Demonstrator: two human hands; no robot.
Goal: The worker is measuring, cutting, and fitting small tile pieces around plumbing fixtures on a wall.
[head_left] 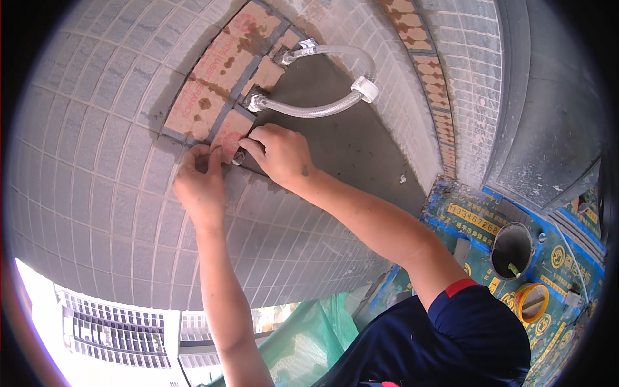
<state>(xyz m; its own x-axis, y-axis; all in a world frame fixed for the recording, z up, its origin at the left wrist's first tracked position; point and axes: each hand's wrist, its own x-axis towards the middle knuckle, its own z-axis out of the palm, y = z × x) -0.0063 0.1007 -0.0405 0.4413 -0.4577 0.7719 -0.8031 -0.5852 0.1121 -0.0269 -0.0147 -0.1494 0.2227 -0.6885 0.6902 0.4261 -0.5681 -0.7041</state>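
A small tile piece faced with brown paper sits against the wall at the lower end of a larger paper-faced tile strip. My left hand pinches its lower left edge between thumb and fingers. With thumb and forefinger, my right hand grips the opposite edge. A small metal pipe end shows between the two hands. Just above, a clear braided hose leaves a metal wall fitting and joins a second hose at a white connector.
Grey mortar coats the bare wall patch beside my right forearm. Small grey tiles cover the wall around it. On the green floor covering stand a dark bucket and a yellow-rimmed tub. A green sheet hangs below.
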